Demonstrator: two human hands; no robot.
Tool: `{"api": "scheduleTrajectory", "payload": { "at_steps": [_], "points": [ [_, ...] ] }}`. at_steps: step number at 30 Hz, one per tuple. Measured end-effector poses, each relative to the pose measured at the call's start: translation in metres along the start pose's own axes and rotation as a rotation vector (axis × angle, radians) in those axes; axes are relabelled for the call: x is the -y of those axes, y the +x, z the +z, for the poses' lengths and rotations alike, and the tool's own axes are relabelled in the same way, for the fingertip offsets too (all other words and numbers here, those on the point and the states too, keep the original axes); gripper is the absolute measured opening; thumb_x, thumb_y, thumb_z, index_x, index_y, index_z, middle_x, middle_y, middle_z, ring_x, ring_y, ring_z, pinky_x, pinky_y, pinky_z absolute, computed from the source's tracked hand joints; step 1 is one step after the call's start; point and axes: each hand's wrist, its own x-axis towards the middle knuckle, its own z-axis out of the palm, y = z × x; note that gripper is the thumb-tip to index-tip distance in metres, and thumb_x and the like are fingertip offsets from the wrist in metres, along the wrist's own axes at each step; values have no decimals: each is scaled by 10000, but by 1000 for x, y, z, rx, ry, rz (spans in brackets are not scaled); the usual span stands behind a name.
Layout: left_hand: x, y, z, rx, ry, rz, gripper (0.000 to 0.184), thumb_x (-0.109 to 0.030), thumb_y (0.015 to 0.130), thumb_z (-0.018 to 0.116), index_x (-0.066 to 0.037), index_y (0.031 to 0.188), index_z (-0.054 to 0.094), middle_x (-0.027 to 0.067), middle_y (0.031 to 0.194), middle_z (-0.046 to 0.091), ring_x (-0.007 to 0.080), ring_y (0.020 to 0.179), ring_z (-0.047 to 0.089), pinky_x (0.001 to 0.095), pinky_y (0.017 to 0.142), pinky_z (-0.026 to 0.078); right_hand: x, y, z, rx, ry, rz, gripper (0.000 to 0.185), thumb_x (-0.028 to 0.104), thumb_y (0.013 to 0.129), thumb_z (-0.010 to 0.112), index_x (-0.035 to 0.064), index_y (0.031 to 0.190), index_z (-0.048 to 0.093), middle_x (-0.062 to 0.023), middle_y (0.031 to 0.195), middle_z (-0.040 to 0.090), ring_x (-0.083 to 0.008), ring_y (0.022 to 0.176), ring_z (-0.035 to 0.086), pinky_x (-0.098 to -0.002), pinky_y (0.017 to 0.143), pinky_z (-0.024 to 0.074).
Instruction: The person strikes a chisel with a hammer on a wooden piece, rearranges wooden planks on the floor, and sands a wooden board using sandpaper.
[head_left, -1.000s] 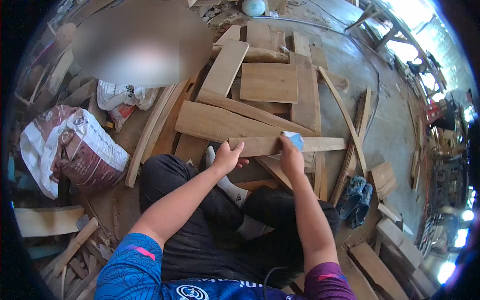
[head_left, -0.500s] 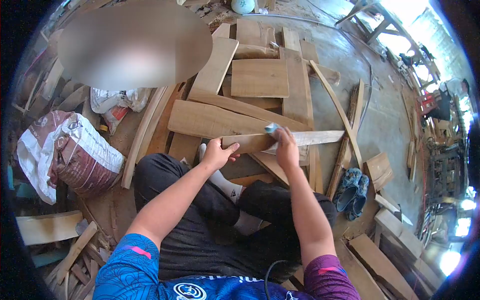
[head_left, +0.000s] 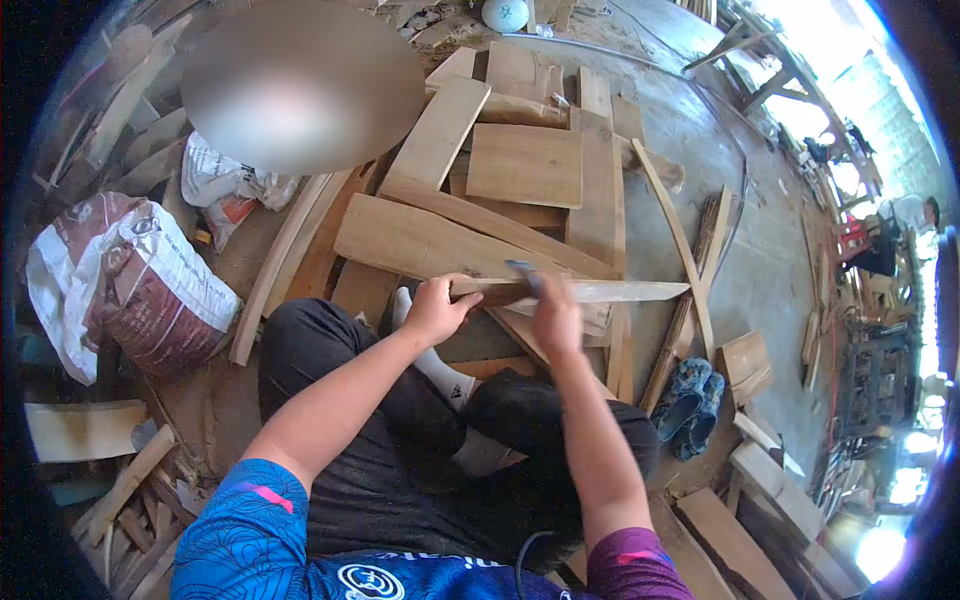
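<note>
My left hand (head_left: 437, 312) is closed around the near-left end of a long narrow wooden board (head_left: 630, 291), thumb along its face. The board points to the right, turned with its narrow edge upward, and its pale far part catches the light. Over the board's middle, my right hand (head_left: 558, 318) is closed on a small blue-grey pad (head_left: 521, 268). The pad sticks out beyond the fingers at the board's upper edge. Motion blurs this hand, so the pad's exact kind is unclear. Below the board are my crossed legs.
Several flat boards (head_left: 525, 165) lie piled in front of me. A thin strip (head_left: 675, 245) leans across other wood at right, with blue clogs (head_left: 690, 405) nearby. At left stands a brown and white sack (head_left: 160, 285). Wood offcuts (head_left: 755, 540) lie at lower right.
The board has been tilted so less of its broad face shows. My right hand has shifted slightly left and down along it with the pad; the head view has moved a little.
</note>
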Motion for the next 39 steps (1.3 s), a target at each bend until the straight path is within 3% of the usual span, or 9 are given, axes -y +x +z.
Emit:
{"api": "scheduleTrajectory", "payload": {
  "at_steps": [4,8,12,19,25,29,33,36,39],
  "points": [
    [8,-1,-2,0,170,167,218,-166,839,747,-31,1006,708,158,875,731,261,821,727,372,748,543,56,5,17,45,173,-298,453,-6,830,532,43,1279,558,-182,1275,604,-376,1266,526,-469,1069,437],
    [-3,0,-7,46,76,-24,254,-228,847,756,-37,1008,707,172,913,726,301,870,717,391,764,537,-32,2,11,232,12,229,391,-32,841,502,47,1217,574,-203,1223,618,-397,1230,540,-483,1066,439],
    [11,3,0,-6,84,53,239,-213,853,746,-47,1022,708,163,925,729,299,867,716,386,753,537,-58,-9,20,-39,-182,209,364,-42,816,522,69,1155,594,-212,1148,628,-398,1132,580,-500,1093,401],
    [29,-1,-2,-1,206,63,272,-267,802,760,-32,933,720,195,915,715,355,886,698,428,775,537,38,5,34,107,-23,-310,340,79,872,503,55,1203,578,-126,1170,657,-279,1129,616,-526,1183,263],
    [25,5,-1,7,173,-71,358,-321,818,763,-16,1001,715,215,954,715,361,940,690,423,815,532,-65,-6,16,-97,-283,241,410,-39,784,544,81,1171,609,-158,1187,651,-325,1183,588,-586,1130,301],
    [53,16,8,-19,125,-103,365,-315,865,719,-2,1050,691,213,1010,715,331,965,691,420,849,522,4,-14,56,50,-80,-131,475,-26,810,534,37,1281,544,-153,1367,568,-318,1310,512,-590,1160,256],
    [56,19,3,16,-167,-218,314,-268,972,588,23,1059,665,150,1001,704,258,917,665,434,825,554,36,-16,53,142,28,-214,525,-16,857,484,26,1380,483,-138,1467,493,-299,1363,469,-460,1160,333],
    [45,19,2,18,-446,-395,361,-271,1013,522,50,1162,591,133,1139,610,246,973,643,389,697,631,-13,-22,41,149,21,194,620,-98,795,508,-6,1405,446,-177,1471,475,-353,1351,466,-452,1147,356],
    [20,13,-1,-65,-472,-451,372,-275,1013,523,62,1157,587,138,1162,604,247,986,641,388,702,628,-22,-34,52,-23,-227,183,560,-95,811,491,-3,1364,494,-244,1405,513,-384,1283,518,-456,1038,469]
  ]
}}
